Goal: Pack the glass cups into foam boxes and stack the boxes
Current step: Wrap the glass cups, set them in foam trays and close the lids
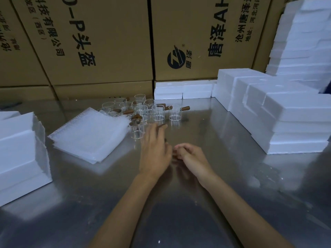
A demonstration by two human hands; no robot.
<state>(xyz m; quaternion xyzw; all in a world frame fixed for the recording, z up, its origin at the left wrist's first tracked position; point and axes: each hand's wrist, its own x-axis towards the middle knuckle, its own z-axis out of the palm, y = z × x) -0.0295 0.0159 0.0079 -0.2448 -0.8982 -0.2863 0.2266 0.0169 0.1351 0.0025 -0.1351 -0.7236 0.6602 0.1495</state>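
We reach our left hand [154, 146], fingers straight, to the nearest of the clear glass cups with brown wooden handles [143, 113] clustered mid-desk, our right hand [188, 154] loosely curled and holding nothing, white foam boxes [279, 111] stacked within reach at right.

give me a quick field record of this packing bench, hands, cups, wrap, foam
surface: metal table
left hand: fingers straight, reaching at the nearest glass cups; contact unclear
right hand: loosely curled, holding nothing visible
cups: clustered upright mid-table, some with wooden handles
bubble wrap sheets: stack left of the cups
foam boxes: stacked at right
foam stack: at left edge
backdrop: cardboard cartons
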